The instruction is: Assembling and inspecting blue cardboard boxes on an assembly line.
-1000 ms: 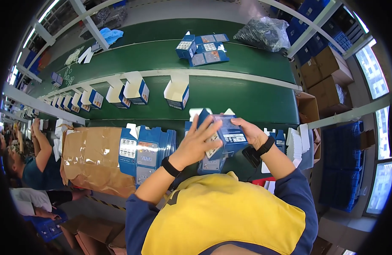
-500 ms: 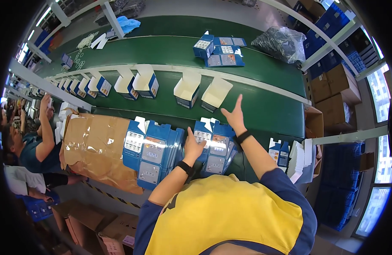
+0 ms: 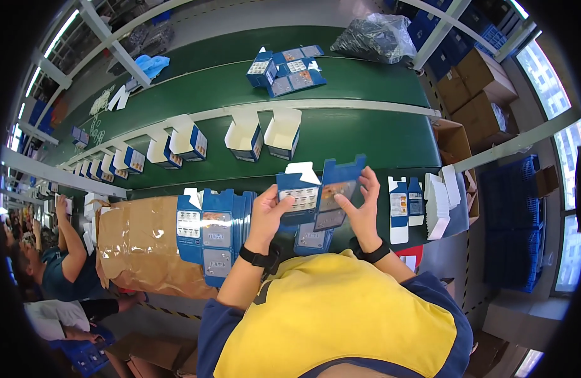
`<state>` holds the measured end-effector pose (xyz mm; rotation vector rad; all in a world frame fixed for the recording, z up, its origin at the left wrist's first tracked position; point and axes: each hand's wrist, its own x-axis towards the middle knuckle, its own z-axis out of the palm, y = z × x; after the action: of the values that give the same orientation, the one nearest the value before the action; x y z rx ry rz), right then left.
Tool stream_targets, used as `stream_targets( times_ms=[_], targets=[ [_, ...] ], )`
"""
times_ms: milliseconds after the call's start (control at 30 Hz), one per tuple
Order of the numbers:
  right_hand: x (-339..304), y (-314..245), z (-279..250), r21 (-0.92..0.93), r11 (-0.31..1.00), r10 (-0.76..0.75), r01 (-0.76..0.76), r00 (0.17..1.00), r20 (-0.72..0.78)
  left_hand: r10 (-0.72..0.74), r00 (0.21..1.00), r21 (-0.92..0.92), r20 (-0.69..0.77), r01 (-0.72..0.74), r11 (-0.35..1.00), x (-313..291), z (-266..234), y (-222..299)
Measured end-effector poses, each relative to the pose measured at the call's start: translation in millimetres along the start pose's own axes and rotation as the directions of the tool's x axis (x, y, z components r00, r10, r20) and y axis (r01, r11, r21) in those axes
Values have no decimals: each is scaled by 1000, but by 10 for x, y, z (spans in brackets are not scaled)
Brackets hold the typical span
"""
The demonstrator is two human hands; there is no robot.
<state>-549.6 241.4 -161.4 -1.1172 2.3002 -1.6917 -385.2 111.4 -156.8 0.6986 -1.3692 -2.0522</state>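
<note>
A partly flattened blue carton (image 3: 336,200) with printed panels is held up in front of me, some of its flaps standing out. My left hand (image 3: 265,213) grips its left side, thumb on the white printed panel. On the right edge my right hand (image 3: 366,211) is closed, thumb in front and fingers behind. Below it lies another blue flat carton (image 3: 313,239), partly covered. To the left, a stack of flat blue cartons (image 3: 216,230) rests against a brown taped package (image 3: 145,236). Beyond my hands, open boxes (image 3: 282,135) stand upright on the green conveyor belt (image 3: 360,135).
A white rail (image 3: 360,108) crosses behind the open boxes. More cartons (image 3: 296,79) and a grey plastic bag (image 3: 375,39) lie beyond it. White folded inserts (image 3: 436,205) and small blue-and-white cartons (image 3: 407,205) stand at right. A co-worker (image 3: 57,264) is at far left.
My right hand has come back from beside an open box on the belt and closed on a flat carton. My left hand has raised that carton from the pile. The view has shifted.
</note>
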Motion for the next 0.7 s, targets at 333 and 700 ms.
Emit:
stream_targets(
  times_ms=[333, 700],
  targets=[
    [112, -162, 11, 524, 748, -658, 408, 558, 505, 491, 847, 320, -204, -416, 851, -126, 357, 446],
    [375, -482, 109, 820, 524, -166, -232, 916, 365, 7, 992, 144, 127, -25, 989, -355, 573, 23]
  ],
)
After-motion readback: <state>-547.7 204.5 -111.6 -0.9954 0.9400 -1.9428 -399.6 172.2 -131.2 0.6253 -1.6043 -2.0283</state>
